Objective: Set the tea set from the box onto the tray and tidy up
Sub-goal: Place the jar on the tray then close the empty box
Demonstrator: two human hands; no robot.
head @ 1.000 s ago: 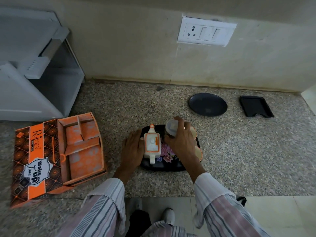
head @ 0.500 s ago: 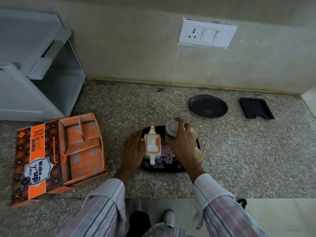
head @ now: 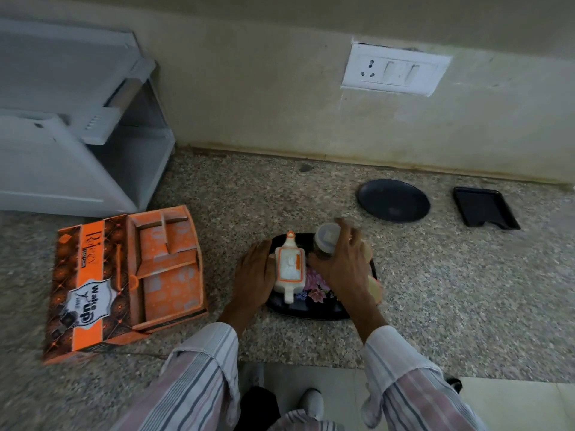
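Sleeves: striped pink, white and grey shirt cuffs (head: 202,359), nearest the viewer, one on each forearm.
Floor: pale tiles under the counter edge, with a light shoe (head: 312,402) showing between the arms.
Counter: speckled grey granite worktop (head: 451,290), bearing everything listed below.
Tray: black rectangular tray with a pink flower print (head: 314,309), at the near middle of the counter.
Teapot: white teapot with orange trim (head: 289,270), standing on the left half of the tray.
Left hand: left hand (head: 253,275), fingers together and laid flat, palm down, at the tray's left edge, just beside the teapot; contact with the teapot cannot be told.
Right hand: right hand (head: 342,265), fingers curled and closed around the jar over the far right part of the tray.
Jar: small clear jar with a pale round lid (head: 326,241), somewhat blurred; whether it rests on the tray or is lifted cannot be told.
Cups: pale cups with orange rims (head: 375,287), on the tray's right side, mostly hidden by the right hand.
Box: orange and brown patterned cardboard box (head: 124,281), open, its dividers bare, well to the left of the tray.
Plate: round dark plate (head: 393,200), beyond the tray.
Small tray: black rectangular dish (head: 483,206), right of the plate.
Rack: white plastic shelf unit (head: 77,135), far left.
Wall: white switch and socket panel (head: 395,70).
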